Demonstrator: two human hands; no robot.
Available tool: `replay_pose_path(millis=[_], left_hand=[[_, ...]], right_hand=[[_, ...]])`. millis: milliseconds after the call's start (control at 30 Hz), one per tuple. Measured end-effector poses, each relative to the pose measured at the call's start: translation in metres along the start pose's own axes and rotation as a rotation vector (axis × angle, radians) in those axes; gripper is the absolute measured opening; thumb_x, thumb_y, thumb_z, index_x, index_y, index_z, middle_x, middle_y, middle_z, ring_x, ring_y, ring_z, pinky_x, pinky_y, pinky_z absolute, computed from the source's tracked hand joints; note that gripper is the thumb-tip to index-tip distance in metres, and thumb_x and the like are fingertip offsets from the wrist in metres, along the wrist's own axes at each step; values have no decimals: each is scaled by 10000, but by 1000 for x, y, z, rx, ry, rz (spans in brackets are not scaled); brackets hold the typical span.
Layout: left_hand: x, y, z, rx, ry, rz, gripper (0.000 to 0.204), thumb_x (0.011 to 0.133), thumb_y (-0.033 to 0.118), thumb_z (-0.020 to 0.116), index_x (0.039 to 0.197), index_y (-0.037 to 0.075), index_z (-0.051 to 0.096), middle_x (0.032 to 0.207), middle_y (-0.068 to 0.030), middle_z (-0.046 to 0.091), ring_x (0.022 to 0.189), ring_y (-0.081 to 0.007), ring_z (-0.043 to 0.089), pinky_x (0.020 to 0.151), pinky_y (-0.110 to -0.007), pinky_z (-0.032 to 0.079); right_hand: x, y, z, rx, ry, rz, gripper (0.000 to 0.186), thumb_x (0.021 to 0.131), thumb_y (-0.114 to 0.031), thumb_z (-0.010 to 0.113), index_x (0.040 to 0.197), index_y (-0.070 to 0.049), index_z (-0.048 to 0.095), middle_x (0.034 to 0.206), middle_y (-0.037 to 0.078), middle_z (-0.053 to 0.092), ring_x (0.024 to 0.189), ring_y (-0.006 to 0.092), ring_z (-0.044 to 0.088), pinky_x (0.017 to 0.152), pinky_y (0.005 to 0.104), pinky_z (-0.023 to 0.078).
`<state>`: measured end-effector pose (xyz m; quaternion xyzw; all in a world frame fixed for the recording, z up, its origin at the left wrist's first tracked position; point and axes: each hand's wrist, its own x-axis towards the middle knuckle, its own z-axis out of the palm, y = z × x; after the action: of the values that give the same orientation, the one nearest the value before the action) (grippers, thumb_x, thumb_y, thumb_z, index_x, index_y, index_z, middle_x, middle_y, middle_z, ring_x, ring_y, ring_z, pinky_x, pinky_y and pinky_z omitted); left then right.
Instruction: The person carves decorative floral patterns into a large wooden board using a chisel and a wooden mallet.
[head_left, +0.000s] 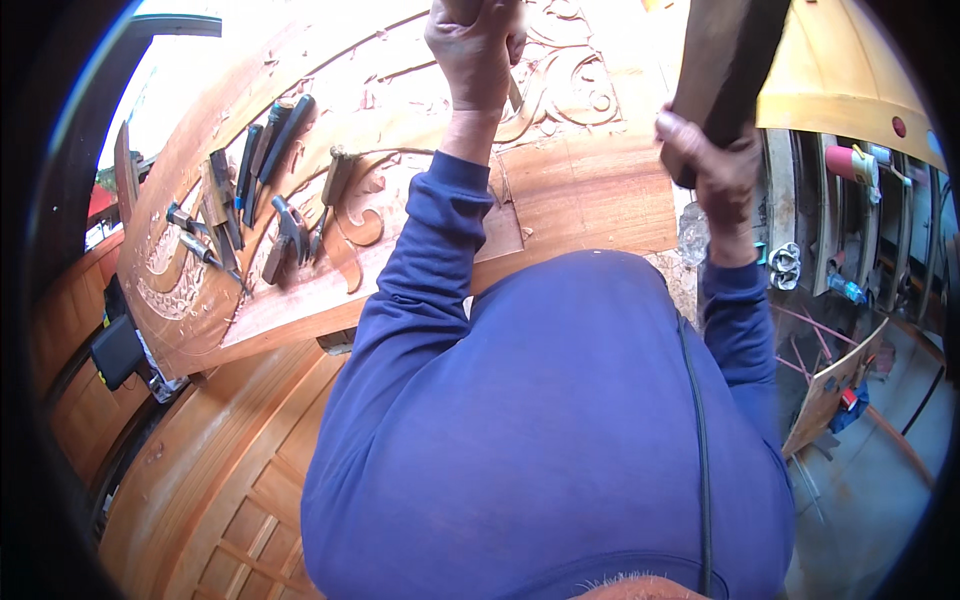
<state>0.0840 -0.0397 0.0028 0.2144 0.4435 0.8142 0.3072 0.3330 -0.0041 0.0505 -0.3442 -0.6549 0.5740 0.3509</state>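
A carved wooden panel (595,195) lies before me, with raised scrolls and loose shavings over it. My left hand (475,60) is closed around what looks like a chisel handle (460,10) at the upper edge; the rest of that tool is hidden or cut off. On the right, my right hand (712,165) grips the lower end of a thick, dark wooden mallet (732,70), raised and apart from the left hand. Several carving chisels (275,140) rest on the panel's left part. Nearer me lie another chisel (336,185) and a small tool with a blue part (290,230).
Below the panel at left are stacked wooden door panels (250,510). A black box-like object (118,352) sits by the panel's left end. To the right stand a yellow curved surface (850,80), a red-pink cylinder (850,163), upright slats and a leaning board (830,390).
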Motion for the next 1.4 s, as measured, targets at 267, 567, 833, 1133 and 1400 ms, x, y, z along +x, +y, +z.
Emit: replay_pose_path(millis=[267, 567, 833, 1133, 1400], left_hand=[[-11, 1, 0, 29, -135, 166, 244, 952, 133, 742, 796, 91, 559, 631, 5, 497, 490, -78, 462, 415, -239, 346], [-22, 8, 3, 1, -111, 175, 270, 928, -7, 687, 722, 100, 548, 610, 28, 475, 464, -68, 414, 409, -251, 320], [-30, 11, 6, -26, -108, 166, 317, 906, -40, 628, 693, 116, 452, 609, 30, 441, 468, -64, 398, 416, -239, 307], [-36, 10, -10, 1, -110, 112, 163, 929, 5, 730, 834, 43, 602, 646, -10, 526, 497, -99, 462, 462, -270, 377], [-23, 19, -11, 171, -202, 128, 182, 891, 97, 795, 812, 55, 637, 640, -28, 615, 520, -121, 598, 513, -251, 472]], right_hand=[[71, -99, 18, -726, -239, -516, 755, 788, -30, 732, 1499, -167, 521, 1130, 180, 732, 921, 283, 742, 831, 390, 605], [72, -127, -6, -858, -217, -607, 780, 800, -22, 684, 1530, -231, 502, 1131, 172, 721, 900, 294, 731, 827, 401, 609], [71, -163, 2, -999, -326, -813, 767, 821, -24, 678, 1532, -248, 500, 1057, 144, 708, 868, 288, 719, 801, 397, 606], [72, -122, 17, -958, -371, -787, 798, 808, 0, 649, 1535, -286, 490, 912, 112, 660, 809, 306, 692, 690, 417, 586], [73, -105, 6, -882, -271, -672, 860, 727, 60, 702, 1528, -176, 498, 1253, 162, 688, 1102, 305, 700, 920, 388, 580]])
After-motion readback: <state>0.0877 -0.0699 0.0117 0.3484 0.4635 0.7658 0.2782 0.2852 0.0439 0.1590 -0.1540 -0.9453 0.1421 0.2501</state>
